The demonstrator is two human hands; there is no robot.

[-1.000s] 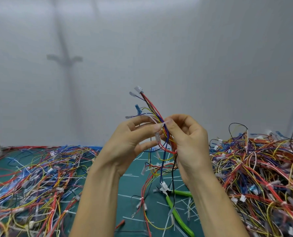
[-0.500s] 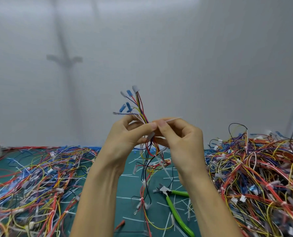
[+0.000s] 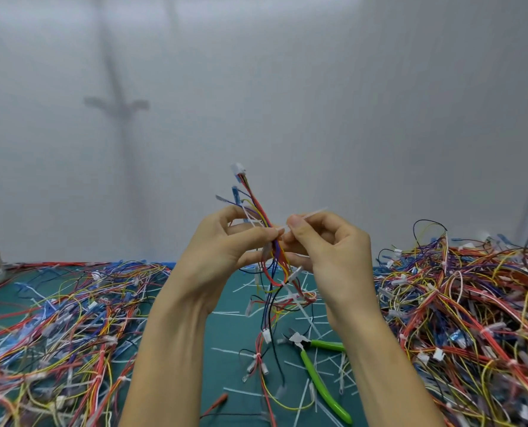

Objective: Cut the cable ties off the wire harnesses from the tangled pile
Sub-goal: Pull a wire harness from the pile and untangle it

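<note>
Your fingers cover the middle of the wire harness (image 3: 257, 208), raised above the green bench (image 3: 231, 329), so the tie's head is hard to make out. Your left hand (image 3: 222, 257) grips the thin coloured wires. Your right hand (image 3: 327, 251) pinches a stiff white cable tie (image 3: 309, 214). Green-handled cutters (image 3: 318, 375) lie below. The tangled pile (image 3: 472, 303) runs off the right edge.

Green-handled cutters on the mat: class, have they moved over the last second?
No. The green-handled cutters lie where they did, at the same place and angle on the green mat.
</note>
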